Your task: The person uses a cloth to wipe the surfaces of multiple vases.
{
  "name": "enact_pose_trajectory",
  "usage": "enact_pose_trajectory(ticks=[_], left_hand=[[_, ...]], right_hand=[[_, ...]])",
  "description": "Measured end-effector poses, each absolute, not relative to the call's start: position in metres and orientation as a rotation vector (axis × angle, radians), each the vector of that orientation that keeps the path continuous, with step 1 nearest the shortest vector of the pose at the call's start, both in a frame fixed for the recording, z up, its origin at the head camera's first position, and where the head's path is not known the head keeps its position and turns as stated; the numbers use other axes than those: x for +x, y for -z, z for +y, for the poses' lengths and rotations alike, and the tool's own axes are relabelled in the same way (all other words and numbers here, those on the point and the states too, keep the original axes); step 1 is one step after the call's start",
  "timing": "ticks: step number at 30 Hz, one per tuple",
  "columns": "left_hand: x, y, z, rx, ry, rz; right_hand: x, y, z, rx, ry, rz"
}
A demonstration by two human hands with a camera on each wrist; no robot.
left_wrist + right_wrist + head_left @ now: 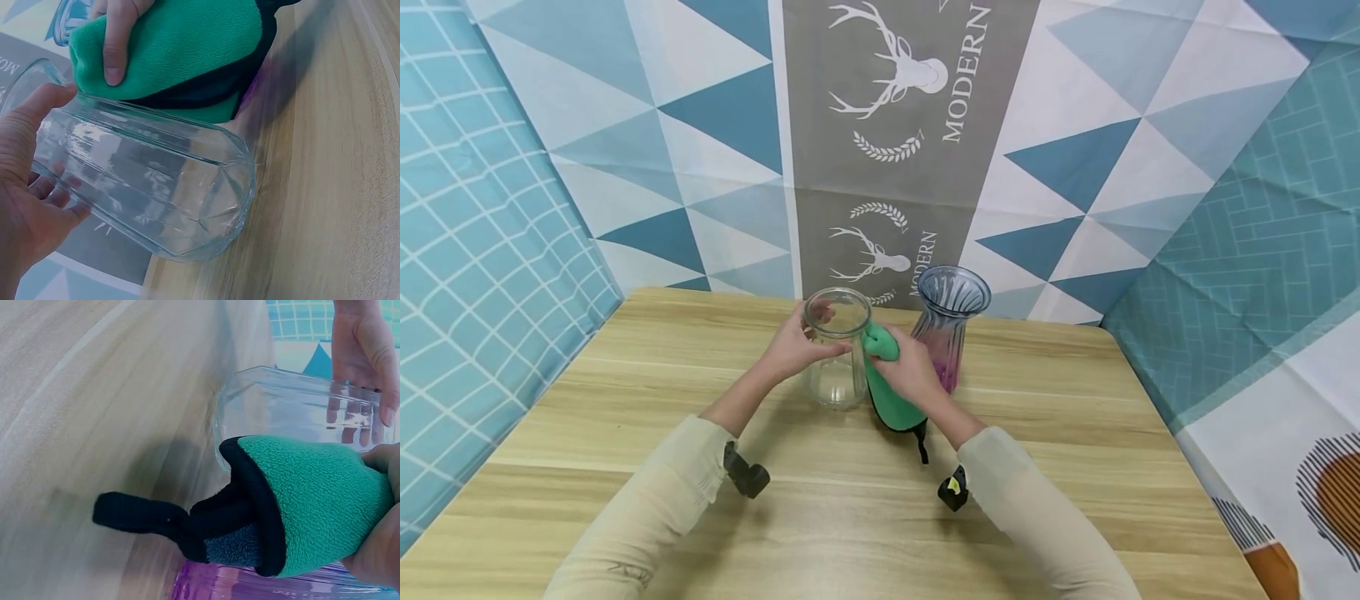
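My left hand [805,340] grips a clear glass vase [837,379] near its top, with the thumb on the near side and the fingers behind. The vase has faceted sides and a round rim; its base is close over the wooden table. In my right hand [910,364] is a green terry cloth [898,408] with black edging and a black hanging loop [140,514], bunched between thumb and fingers. The cloth hangs right beside the glass vase's right side. In the left wrist view, the right thumb [115,53] presses on the green cloth.
A second vase [953,292], bluish at its flared rim and purple-pink lower down, stands behind my right hand. The wooden table [1052,467] reaches back to a patterned cloth backdrop [715,150]. Black wrist cameras [747,473] are strapped at both sleeves.
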State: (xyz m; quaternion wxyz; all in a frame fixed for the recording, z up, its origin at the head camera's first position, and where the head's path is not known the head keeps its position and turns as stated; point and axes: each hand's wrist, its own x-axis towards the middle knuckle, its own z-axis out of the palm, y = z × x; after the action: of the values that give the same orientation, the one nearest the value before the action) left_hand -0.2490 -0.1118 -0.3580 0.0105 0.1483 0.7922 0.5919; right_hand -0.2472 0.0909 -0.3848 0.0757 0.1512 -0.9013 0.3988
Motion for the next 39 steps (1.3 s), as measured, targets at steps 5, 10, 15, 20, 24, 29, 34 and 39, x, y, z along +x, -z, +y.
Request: enact_pose_trajectory(ticks=[5, 10, 15, 20, 24, 29, 34, 39], left_hand=[[-0.258, 0.367, -0.116, 0.473, -1.834, 2.463], [-0.267, 0.379, -0.119, 0.517, -1.842, 2.457], [-0.268, 0.382, -0.120, 0.547, -1.853, 2.448], [-0.268, 0.383, -0.119, 0.554, -1.860, 2.448], [-0.267, 0.385, -0.117, 0.535, -1.857, 2.490], [-0.267, 0.388, -0.113, 0.515, -1.870, 2.543], [-0.266, 0.388, -0.110, 0.493, -1.914, 2.535], [-0.266, 0.390, -0.109, 0.482, -1.920, 2.558]], right_hand=[[-0.247, 0.382, 0.090, 0.483, -1.196, -2.680], [-0.247, 0.382, 0.089, 0.497, -1.195, -2.687], [-0.248, 0.388, 0.089, 0.491, -1.189, -2.710], [-0.249, 0.397, 0.090, 0.470, -1.159, -2.766], [-0.249, 0.403, 0.090, 0.475, -1.120, -2.820], [-0.249, 0.407, 0.091, 0.465, -1.083, -2.870], [-0.249, 0.408, 0.090, 0.434, -1.044, -2.943], [-0.248, 0.410, 0.089, 0.423, -1.021, -2.942]])
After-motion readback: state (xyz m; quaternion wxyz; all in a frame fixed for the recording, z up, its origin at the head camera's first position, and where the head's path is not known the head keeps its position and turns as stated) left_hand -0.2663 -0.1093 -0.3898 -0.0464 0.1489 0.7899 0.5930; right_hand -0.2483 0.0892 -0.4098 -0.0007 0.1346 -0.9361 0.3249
